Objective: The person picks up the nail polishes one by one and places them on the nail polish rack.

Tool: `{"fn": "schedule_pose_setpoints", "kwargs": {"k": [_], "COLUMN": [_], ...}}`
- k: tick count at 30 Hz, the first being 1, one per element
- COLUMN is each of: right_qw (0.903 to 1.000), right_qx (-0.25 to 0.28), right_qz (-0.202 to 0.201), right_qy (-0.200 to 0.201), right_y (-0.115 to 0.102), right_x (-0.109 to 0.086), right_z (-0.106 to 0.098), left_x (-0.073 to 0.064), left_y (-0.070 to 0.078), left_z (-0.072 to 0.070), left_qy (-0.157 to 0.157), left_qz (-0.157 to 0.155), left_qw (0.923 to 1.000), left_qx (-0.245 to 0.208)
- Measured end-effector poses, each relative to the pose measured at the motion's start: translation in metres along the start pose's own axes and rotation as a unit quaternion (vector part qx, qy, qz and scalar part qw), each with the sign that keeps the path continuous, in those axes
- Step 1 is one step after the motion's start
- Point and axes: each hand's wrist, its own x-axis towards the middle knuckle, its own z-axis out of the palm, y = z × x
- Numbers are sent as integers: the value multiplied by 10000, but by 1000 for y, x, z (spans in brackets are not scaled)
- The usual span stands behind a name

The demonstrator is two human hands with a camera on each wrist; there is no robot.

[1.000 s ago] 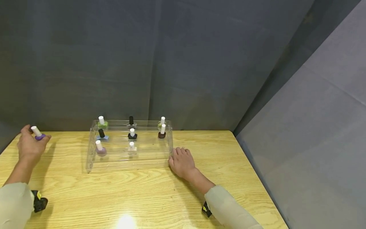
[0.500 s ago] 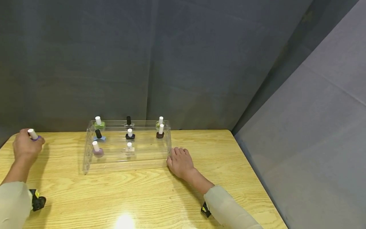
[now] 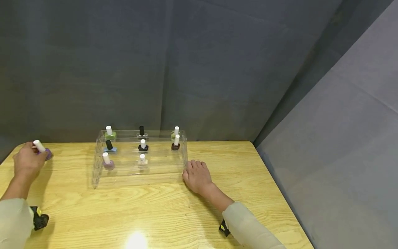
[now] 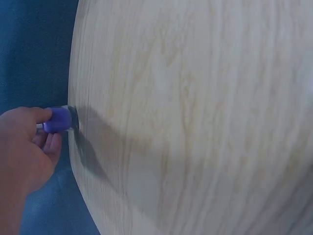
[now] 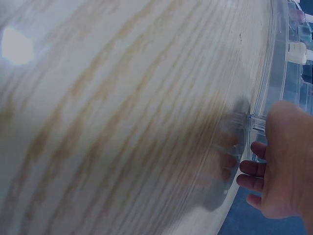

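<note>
My left hand point(image 3: 28, 160) pinches a purple nail polish bottle point(image 3: 48, 154) with a white cap near the table's far left corner. In the left wrist view, the bottle point(image 4: 57, 120) has its clear glass base right at the tabletop edge, with thumb and fingers around its cap end. My right hand point(image 3: 198, 177) rests against the right end of a clear acrylic tiered rack point(image 3: 161, 174), thumb side touching its front corner. Its fingers point(image 5: 252, 182) are loosely bent beside the rack and hold no bottle.
Nail polish bottles stand on the rack's tiers: green point(image 3: 110, 135), light blue point(image 3: 110, 149), lilac point(image 3: 109, 165), dark point(image 3: 143, 148), clear point(image 3: 143, 164) and brown point(image 3: 175, 146) among them. A grey curtain point(image 3: 217, 69) hangs behind the wooden table point(image 3: 155, 214).
The left hand has lowered the purple bottle toward the tabletop and moved slightly left. Its fingers have shifted around the bottle, so more of its body shows. The right hand stays at the rack.
</note>
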Motion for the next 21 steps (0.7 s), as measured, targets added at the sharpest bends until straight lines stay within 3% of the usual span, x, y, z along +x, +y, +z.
{"fn": "schedule_pose_setpoints", "kwargs": {"k": [6,15,21], "right_qw": [10000,10000,10000], "right_qx": [-28,-18,-14], "right_qz": [-9,37,22], "right_qy": [4,6,29], "right_y": [1,1,2], "right_x": [0,2,2], "right_z": [1,3,4], "left_x": [-4,-9,-16], "left_y": [1,10,21], "left_z": [1,5,8], "left_qy": [-106,-206,-124], "left_qz": [-34,876,1203], "left_qw": [9990,9929,9875], "left_qx": [-424,-780,-1007]}}
